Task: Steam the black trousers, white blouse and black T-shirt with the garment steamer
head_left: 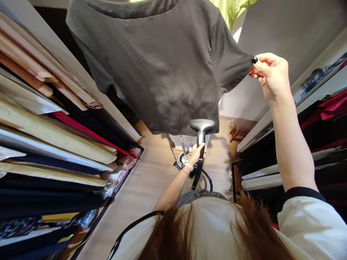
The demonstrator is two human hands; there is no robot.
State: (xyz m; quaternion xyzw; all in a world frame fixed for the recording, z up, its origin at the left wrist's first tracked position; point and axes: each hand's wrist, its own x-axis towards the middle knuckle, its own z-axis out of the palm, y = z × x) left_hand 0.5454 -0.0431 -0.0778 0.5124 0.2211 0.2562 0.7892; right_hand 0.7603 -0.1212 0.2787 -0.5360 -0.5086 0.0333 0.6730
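Observation:
A dark grey short-sleeved shirt (173, 61) hangs spread out in front of me, its neckline at the top of the view. My right hand (272, 74) pinches the hem of its right-side sleeve between thumb and fingers and holds the sleeve out sideways. Lower down, my left hand (199, 152) is wrapped round the handle of a silver garment steamer head (202, 125). The steamer head is at the shirt's bottom edge, near its right corner. Pale steam shows over the lower part of the shirt. A black ribbed hose (207, 177) curves below my left hand.
Clothes hang in a dense row on the left rack (62, 141) and on the right rack (322, 144). The steamer base with its metal pole (183, 148) stands on the wooden floor (135, 184). Yellow-green fabric (230, 11) hangs behind the shirt. A small reddish-brown stool (240, 128) stands beyond.

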